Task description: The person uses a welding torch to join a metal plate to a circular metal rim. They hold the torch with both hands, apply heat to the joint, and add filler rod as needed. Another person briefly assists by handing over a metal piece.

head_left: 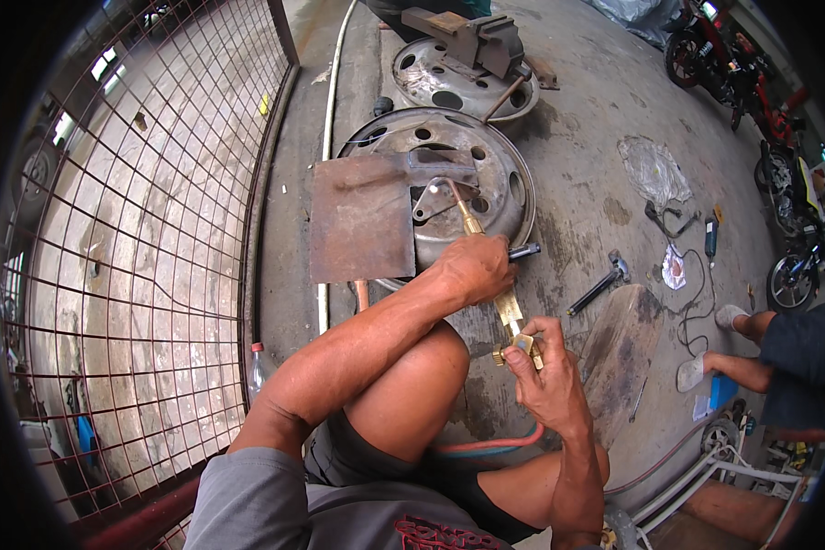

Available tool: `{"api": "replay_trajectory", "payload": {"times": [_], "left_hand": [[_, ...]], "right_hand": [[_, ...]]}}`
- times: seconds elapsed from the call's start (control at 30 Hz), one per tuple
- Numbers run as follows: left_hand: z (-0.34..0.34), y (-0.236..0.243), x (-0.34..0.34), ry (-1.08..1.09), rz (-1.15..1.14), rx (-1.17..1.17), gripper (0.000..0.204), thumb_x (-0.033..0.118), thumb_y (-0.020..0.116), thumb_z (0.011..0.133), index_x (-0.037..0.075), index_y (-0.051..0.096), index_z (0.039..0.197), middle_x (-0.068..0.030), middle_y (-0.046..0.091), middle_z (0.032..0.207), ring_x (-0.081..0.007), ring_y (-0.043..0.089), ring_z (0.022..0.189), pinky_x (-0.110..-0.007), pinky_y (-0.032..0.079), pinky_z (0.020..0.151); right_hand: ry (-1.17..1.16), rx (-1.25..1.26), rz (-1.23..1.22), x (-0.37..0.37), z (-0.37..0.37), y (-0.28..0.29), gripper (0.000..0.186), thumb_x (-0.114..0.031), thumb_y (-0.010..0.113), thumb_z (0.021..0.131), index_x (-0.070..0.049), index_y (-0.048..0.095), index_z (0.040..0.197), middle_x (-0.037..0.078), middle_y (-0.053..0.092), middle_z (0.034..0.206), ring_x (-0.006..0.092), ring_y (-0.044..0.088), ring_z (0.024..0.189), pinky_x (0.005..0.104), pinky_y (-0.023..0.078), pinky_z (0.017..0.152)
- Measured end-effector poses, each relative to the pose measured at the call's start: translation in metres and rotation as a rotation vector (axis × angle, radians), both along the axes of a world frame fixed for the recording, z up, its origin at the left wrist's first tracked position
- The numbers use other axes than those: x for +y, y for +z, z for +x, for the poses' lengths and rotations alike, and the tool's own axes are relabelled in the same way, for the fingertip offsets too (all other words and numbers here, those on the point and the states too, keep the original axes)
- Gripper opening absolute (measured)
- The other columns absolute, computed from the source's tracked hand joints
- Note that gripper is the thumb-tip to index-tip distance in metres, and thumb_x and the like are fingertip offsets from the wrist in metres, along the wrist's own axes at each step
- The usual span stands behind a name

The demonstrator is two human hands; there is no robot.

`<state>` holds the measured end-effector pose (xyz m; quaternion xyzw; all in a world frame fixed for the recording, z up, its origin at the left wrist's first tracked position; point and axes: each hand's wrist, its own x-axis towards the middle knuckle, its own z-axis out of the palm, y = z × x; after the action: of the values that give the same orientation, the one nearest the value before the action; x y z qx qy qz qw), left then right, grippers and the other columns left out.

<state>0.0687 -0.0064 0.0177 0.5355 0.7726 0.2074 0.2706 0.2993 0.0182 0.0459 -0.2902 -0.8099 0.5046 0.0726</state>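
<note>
My left hand (pixel 478 269) is wrapped round the brass body of a gas torch (pixel 509 310), its tip pointing up and away from me. A short dark cylinder (pixel 525 251) sticks out on the right of that fist. At the torch's rear end my right hand (pixel 552 378) pinches the brass valve part between thumb and fingers. The tip is over a small metal bracket (pixel 437 200) beside a rusty metal plate (pixel 362 229); no flame is clearly visible. Plate and bracket lie on a grey steel wheel rim (pixel 502 218). A red and a blue hose (pixel 513 438) run below my right hand.
A bench vise (pixel 495 44) sits on another wheel rim (pixel 420 78) farther off. A wire-mesh fence (pixel 156 229) stands left. On the floor at right are a hammer (pixel 600 282), a wooden board (pixel 621 353) and cables. Another person's legs (pixel 741 371) and motorcycles (pixel 791 261) are farther right.
</note>
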Motion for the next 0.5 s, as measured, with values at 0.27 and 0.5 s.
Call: {"api": "replay_trajectory", "payload": {"times": [0.27, 0.5], "left_hand": [[0.0005, -0.0015, 0.0039, 0.013, -0.017, 0.008, 0.037, 0.033, 0.064, 0.098, -0.004, 0.065, 0.102, -0.029, 0.072, 0.084, -0.047, 0.074, 0.088, -0.054, 0.058, 0.081], [0.0007, -0.0018, 0.003, 0.003, -0.01, -0.001, 0.037, 0.033, 0.065, 0.098, -0.004, 0.065, 0.101, -0.027, 0.072, 0.078, -0.0458, 0.074, 0.084, -0.053, 0.058, 0.079]], "right_hand": [[-0.024, -0.023, -0.014, 0.0009, -0.0001, -0.0021, 0.038, -0.033, 0.067, 0.106, -0.007, 0.046, 0.124, 0.018, 0.071, 0.084, 0.0352, 0.074, 0.075, 0.0475, 0.055, 0.069], [-0.024, -0.016, -0.017, -0.0001, 0.0001, 0.0001, 0.038, -0.034, 0.067, 0.106, -0.007, 0.046, 0.124, 0.018, 0.072, 0.085, 0.0348, 0.075, 0.077, 0.0471, 0.055, 0.069]]}}
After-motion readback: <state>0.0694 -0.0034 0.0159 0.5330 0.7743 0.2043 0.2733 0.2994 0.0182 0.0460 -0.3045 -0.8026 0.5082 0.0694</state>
